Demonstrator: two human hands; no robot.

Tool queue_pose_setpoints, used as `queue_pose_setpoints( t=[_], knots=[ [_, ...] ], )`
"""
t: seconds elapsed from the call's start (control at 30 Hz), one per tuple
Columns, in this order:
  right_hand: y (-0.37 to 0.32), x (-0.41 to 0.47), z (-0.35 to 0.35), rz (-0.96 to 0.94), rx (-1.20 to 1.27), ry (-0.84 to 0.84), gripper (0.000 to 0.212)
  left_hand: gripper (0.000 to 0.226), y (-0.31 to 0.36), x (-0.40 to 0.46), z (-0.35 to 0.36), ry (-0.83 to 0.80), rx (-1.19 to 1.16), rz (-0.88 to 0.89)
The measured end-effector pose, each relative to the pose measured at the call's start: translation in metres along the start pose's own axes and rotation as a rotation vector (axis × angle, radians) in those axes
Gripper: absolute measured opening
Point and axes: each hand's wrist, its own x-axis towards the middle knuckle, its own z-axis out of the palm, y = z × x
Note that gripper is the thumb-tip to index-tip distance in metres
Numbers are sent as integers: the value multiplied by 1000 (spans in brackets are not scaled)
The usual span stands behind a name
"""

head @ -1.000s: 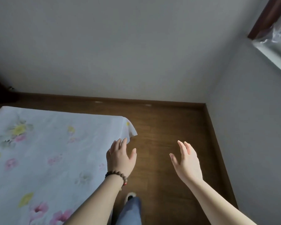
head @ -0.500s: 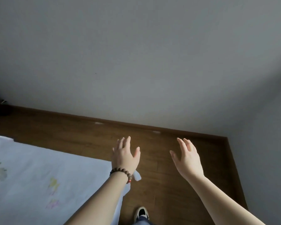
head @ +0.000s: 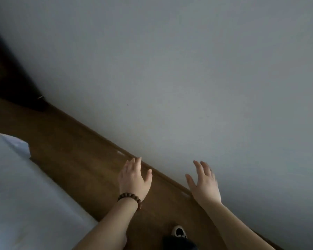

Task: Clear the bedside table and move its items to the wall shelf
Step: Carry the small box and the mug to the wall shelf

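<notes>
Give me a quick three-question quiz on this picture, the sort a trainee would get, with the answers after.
1. True or false: the left hand grips a cup.
2. Which wrist wears the beaded bracelet? A) left B) right C) both
3. Fill in: the right hand shows with its fingers spread in front of the grey ____.

Key
1. False. Both hands are open and hold nothing.
2. A. The bracelet sits on the left wrist.
3. Wall. It meets the wooden floor along a skirting board, and the bed lies at lower left. Neither the bedside table nor the wall shelf shows in this view.
</notes>
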Motion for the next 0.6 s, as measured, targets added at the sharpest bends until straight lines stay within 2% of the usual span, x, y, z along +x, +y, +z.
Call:
queue_pose_setpoints(
  t=[0.27, 0.6],
  knots=[
    [-51, 160, 8, -305, -105, -206, 63, 64, 3, 91, -7, 101, -51, -352],
    [-210, 265, 94, -700, -105, -363, 58, 63, -102, 153, -51, 310, -93, -713]
  ],
)
